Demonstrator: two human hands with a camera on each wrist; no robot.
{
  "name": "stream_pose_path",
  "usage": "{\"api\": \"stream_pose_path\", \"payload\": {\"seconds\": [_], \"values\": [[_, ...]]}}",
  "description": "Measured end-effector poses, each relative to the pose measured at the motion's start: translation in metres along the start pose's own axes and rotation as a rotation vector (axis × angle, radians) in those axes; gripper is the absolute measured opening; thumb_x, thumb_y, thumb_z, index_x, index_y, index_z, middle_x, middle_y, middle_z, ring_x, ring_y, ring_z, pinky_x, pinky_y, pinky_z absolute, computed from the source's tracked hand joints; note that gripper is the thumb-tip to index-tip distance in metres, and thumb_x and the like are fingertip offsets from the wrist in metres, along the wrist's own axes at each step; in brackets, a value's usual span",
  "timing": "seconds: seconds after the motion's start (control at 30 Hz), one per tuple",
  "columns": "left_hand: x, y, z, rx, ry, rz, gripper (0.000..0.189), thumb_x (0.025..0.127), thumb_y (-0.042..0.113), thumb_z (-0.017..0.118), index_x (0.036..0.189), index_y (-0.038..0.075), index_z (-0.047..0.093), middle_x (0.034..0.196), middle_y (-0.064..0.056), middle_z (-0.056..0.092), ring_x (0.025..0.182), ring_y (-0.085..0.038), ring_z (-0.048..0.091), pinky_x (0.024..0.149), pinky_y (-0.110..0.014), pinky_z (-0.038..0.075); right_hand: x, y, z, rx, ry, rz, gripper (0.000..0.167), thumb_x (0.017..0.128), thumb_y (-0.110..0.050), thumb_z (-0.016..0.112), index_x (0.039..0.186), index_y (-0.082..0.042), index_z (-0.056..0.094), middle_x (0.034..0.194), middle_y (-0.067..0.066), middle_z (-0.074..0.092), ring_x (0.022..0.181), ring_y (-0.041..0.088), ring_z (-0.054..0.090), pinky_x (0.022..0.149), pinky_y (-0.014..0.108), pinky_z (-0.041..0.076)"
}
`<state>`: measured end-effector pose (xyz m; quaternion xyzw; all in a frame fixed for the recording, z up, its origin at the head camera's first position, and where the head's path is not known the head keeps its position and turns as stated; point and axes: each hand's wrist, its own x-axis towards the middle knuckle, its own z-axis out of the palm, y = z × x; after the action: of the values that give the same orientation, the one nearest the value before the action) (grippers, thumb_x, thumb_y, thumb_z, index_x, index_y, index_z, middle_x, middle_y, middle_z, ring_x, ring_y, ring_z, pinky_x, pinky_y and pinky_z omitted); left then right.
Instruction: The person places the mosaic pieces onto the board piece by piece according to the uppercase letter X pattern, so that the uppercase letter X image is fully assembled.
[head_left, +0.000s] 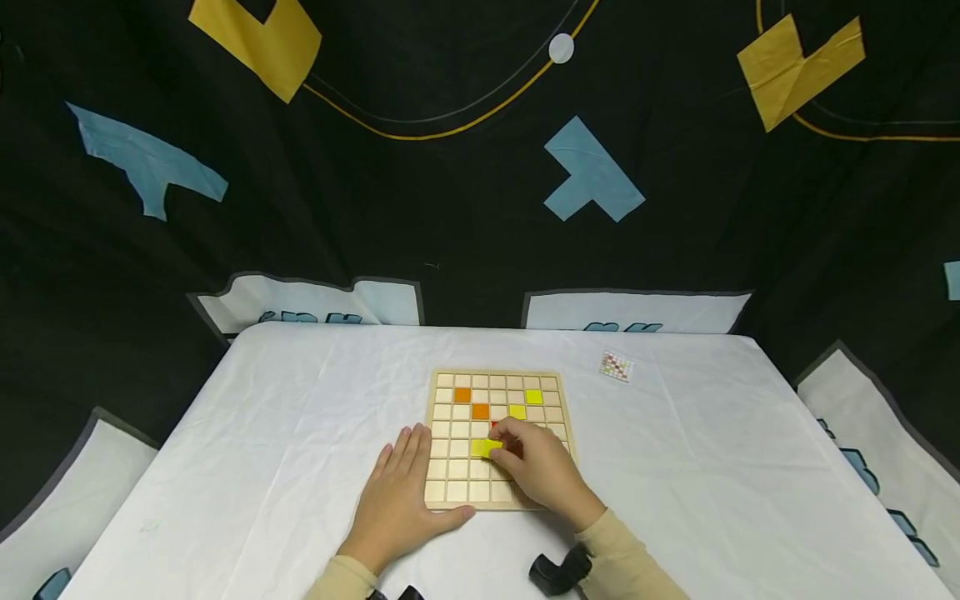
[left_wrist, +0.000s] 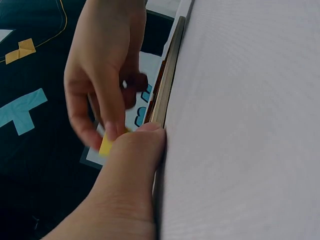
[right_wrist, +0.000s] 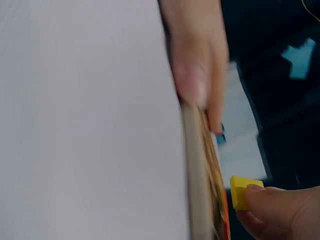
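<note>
A square wooden grid board lies on the white table, with orange tiles and yellow tiles set in some squares and a bit of red beside the right fingers. My right hand pinches a yellow tile between thumb and fingers, a little above the board in the right wrist view. Its palm covers the board's lower right part. Flat along the left side lies my left hand, fingers straight, its thumb against the board's front edge.
A small card with a coloured grid pattern lies on the white tablecloth, behind and right of the board. Black wrist-worn devices show near the sleeves. A dark curtain with blue and yellow shapes hangs behind the table.
</note>
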<state>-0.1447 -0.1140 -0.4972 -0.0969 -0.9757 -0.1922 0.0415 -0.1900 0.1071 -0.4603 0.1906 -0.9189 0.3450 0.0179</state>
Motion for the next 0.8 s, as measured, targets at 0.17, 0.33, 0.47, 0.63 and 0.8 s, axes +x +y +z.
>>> {"api": "stream_pose_path", "payload": {"seconds": [0.17,0.33,0.47,0.63,0.8], "values": [[0.000,0.000,0.000,0.007,0.006,0.007,0.125,0.071,0.087,0.057,0.155,0.000,0.027,0.164,-0.015,0.025,0.154,-0.032,0.021,0.125,-0.051,0.019,0.004,-0.011,0.017,0.007,-0.046,-0.064,0.015,0.090,-0.021,0.074,0.104,-0.021,0.069,0.079,-0.014,0.060,0.069,0.002,0.051,0.066,0.018,0.045],[0.000,0.000,-0.001,0.000,-0.002,0.010,0.124,0.072,0.086,0.057,0.155,0.000,0.026,0.164,-0.015,0.024,0.154,-0.032,0.020,0.125,-0.051,0.019,0.008,-0.018,0.026,-0.031,-0.056,-0.091,0.012,0.089,-0.024,0.075,0.100,-0.023,0.071,0.077,-0.016,0.059,0.070,0.001,0.050,0.066,0.018,0.043],[0.000,0.000,-0.001,0.006,-0.007,0.011,0.124,0.072,0.087,0.056,0.155,0.000,0.026,0.164,-0.015,0.024,0.154,-0.032,0.019,0.125,-0.052,0.018,0.009,-0.021,0.030,-0.061,-0.056,-0.107,0.012,0.088,-0.025,0.075,0.099,-0.023,0.071,0.080,-0.016,0.063,0.074,0.001,0.052,0.070,0.019,0.045],[0.000,-0.001,-0.001,0.011,0.007,0.018,0.124,0.072,0.088,0.055,0.155,-0.001,0.028,0.164,-0.015,0.026,0.153,-0.033,0.021,0.125,-0.052,0.020,0.009,-0.023,0.032,-0.081,-0.050,-0.122,0.010,0.089,-0.023,0.075,0.099,-0.023,0.072,0.090,-0.013,0.068,0.082,0.001,0.056,0.077,0.022,0.050],[-0.001,0.000,-0.001,0.003,0.009,0.019,0.124,0.071,0.086,0.057,0.155,-0.001,0.028,0.163,-0.015,0.027,0.153,-0.032,0.022,0.125,-0.052,0.020,0.007,-0.023,0.031,-0.080,-0.056,-0.115,0.010,0.089,-0.024,0.074,0.098,-0.021,0.075,0.095,-0.011,0.067,0.091,0.005,0.059,0.082,0.026,0.052]]}}
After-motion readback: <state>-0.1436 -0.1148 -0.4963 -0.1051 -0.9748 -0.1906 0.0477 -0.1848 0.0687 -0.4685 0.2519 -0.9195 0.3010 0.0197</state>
